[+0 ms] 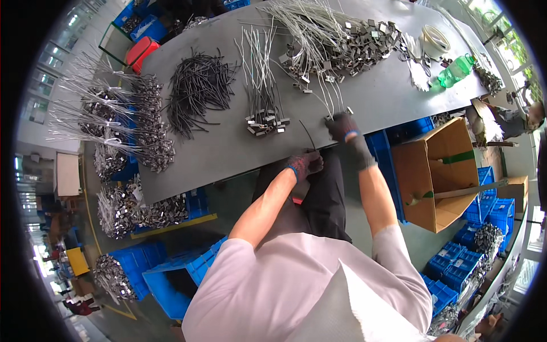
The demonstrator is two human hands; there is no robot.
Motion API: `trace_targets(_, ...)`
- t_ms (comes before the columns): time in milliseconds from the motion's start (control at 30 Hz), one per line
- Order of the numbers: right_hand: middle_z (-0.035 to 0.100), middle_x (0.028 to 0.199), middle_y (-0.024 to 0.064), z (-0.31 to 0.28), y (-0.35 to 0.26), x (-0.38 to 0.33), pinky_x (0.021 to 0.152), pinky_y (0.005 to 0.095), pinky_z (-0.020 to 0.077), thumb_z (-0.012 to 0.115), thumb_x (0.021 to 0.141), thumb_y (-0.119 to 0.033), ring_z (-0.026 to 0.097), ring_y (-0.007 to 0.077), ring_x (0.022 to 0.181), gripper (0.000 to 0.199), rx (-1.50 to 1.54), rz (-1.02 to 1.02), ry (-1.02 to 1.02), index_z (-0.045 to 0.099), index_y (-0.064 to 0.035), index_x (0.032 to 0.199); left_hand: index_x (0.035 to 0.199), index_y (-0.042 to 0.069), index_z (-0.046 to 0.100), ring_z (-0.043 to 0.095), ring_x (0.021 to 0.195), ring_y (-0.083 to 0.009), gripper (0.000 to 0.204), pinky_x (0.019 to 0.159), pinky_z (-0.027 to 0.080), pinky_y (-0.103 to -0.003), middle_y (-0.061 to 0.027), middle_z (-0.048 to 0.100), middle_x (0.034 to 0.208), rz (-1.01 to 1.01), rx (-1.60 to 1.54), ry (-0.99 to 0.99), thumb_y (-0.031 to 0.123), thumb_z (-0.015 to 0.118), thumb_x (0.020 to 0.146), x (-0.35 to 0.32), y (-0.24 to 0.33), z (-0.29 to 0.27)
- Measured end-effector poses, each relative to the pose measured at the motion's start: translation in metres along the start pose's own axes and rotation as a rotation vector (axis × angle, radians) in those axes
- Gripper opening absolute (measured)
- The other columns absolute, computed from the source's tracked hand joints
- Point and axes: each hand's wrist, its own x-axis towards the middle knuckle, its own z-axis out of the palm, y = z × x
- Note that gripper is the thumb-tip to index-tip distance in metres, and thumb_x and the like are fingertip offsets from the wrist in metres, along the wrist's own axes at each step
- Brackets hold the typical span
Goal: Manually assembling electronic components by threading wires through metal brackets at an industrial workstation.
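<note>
My left hand [306, 164], in a dark glove with a blue cuff, is closed around the lower end of a thin black tie [307, 135] at the near edge of the grey table [228, 148]. The tie sticks up and away from the fist. My right hand [343, 126], gloved the same way, presses down on the clip ends of a few silvery wires [333, 102] that trail from the large wire pile [330, 40]. A small sorted bundle of clipped wires [263, 85] lies just left of my hands, and a heap of black ties [196, 88] lies further left.
An open cardboard box [439, 171] stands at my right beside blue crates [484, 211]. More blue crates [171, 273] and bundled wires [122, 142] sit to my left. A green bottle [456, 69] and a tape roll [436, 40] lie at the far right of the table. Another person [527, 117] is at the right rim.
</note>
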Motion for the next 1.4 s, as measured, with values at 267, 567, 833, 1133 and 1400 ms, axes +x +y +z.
trace_targets(267,0.073,0.098,0.0194,0.005,0.063,-0.059,0.079,0.0419,0.0564,0.069,0.086,-0.032,0.071,0.0372,0.09,0.042,-0.084,-0.285,0.461,0.066,-0.0059,0.119,0.101,0.006,0.064,0.071,0.079,-0.026,0.012,0.07,0.062,-0.044,-0.0103,0.07,0.088,0.082,0.196,-0.046,0.009,0.067,0.09,0.056,-0.001,0.033)
trace_targets(567,0.07,0.096,0.0179,0.131,0.21,-0.357,0.078,0.0492,0.0543,0.056,0.097,-0.021,0.068,0.0393,0.09,0.018,-0.292,0.075,0.112,0.068,-0.0074,0.101,0.106,0.011,0.061,0.069,0.09,-0.0223,0.01,0.081,0.061,-0.044,-0.0045,0.068,0.098,0.206,-0.284,0.031,0.016,0.064,0.099,0.065,-0.04,0.078)
trace_targets(833,0.07,0.088,0.0211,0.163,0.276,-0.338,0.071,0.0512,0.0539,0.057,0.093,-0.026,0.068,0.0424,0.085,0.024,-0.392,0.038,0.019,0.072,-0.0068,0.092,0.093,0.003,0.059,0.069,0.065,-0.0178,0.012,0.058,0.056,-0.03,-0.0086,0.07,0.082,0.823,-0.239,0.264,0.013,0.064,0.099,0.012,0.071,0.095)
trace_targets(1133,0.069,0.091,0.0176,0.142,0.244,-0.293,0.075,0.05,0.054,0.056,0.095,-0.02,0.067,0.0401,0.085,0.018,-0.39,-0.172,0.168,0.068,-0.0081,0.095,0.09,0.003,0.057,0.061,0.06,-0.0143,0.02,0.057,0.052,-0.031,-0.0046,0.064,0.076,1.301,-0.056,0.405,0.018,0.062,0.102,-0.044,0.137,0.104)
trace_targets(1400,0.068,0.094,0.0202,0.153,0.233,-0.295,0.076,0.0497,0.0522,0.056,0.096,-0.02,0.066,0.0397,0.088,0.02,-0.279,-0.154,0.219,0.068,-0.0052,0.1,0.093,0.003,0.053,0.071,0.067,-0.0178,0.018,0.058,0.06,-0.031,-0.0075,0.067,0.079,1.209,-0.031,0.276,0.017,0.056,0.104,-0.06,0.127,0.115)
